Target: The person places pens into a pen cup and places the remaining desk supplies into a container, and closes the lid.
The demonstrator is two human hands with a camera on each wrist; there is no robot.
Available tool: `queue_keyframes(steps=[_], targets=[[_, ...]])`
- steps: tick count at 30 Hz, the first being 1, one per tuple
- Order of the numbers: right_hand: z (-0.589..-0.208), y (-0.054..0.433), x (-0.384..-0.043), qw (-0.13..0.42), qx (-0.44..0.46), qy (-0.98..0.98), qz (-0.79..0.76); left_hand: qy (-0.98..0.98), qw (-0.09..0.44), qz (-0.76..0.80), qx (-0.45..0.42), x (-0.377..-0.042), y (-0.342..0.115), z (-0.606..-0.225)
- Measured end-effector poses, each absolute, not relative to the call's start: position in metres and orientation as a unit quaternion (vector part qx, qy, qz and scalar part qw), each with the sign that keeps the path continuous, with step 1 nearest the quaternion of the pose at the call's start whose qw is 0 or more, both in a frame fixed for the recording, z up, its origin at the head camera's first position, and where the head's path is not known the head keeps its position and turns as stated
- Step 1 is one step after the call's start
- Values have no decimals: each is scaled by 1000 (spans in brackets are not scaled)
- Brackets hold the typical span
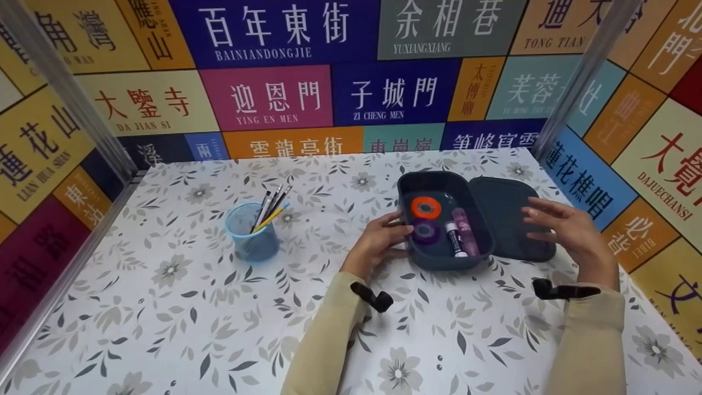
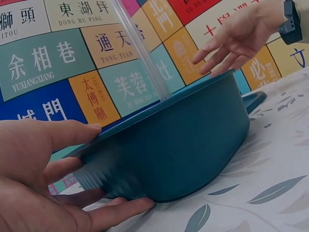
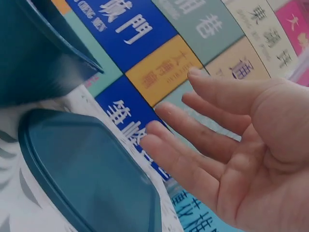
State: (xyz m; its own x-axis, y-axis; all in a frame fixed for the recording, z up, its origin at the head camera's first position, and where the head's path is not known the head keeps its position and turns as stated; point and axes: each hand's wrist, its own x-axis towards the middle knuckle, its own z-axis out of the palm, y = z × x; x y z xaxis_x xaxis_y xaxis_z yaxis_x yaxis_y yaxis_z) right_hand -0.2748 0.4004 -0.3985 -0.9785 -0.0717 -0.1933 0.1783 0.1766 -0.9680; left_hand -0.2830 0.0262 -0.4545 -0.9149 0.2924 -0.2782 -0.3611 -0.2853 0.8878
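A dark teal plastic box [image 1: 449, 262] stands without its lid on the table. In it lie an orange tape roll [image 1: 426, 208], a purple tape roll [image 1: 426, 231], a white-capped glue stick [image 1: 456, 239] and a pink tube-like item [image 1: 464, 230]. The left hand [image 1: 378, 244] touches the box's left side, fingers spread; in the left wrist view one fingertip meets the rim and another lies by the base. Beyond the box's right side, the right hand [image 1: 570, 233] hovers over the flat teal lid [image 1: 510, 219]. Its fingers are loosely extended and hold nothing.
A light blue mesh pen cup [image 1: 252, 241] with several pencils or pens [image 1: 269, 211] stands to the left. Under everything is a flower-patterned tablecloth [image 1: 219, 329]. Panels with printed signs [image 1: 285, 93] enclose the back and both sides.
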Motion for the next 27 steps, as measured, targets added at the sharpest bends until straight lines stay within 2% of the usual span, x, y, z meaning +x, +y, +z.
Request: queue_keyframes(steps=[11, 21, 27], targets=[[-416, 417, -280, 67, 120, 835, -533, 564, 205, 799, -35, -282, 27, -456], [-431, 430, -284, 58, 251, 796, -548, 570, 207, 794, -39, -281, 27, -454], [-435, 433, -287, 67, 299, 773, -555, 565, 205, 798, -38, -282, 27, -456]])
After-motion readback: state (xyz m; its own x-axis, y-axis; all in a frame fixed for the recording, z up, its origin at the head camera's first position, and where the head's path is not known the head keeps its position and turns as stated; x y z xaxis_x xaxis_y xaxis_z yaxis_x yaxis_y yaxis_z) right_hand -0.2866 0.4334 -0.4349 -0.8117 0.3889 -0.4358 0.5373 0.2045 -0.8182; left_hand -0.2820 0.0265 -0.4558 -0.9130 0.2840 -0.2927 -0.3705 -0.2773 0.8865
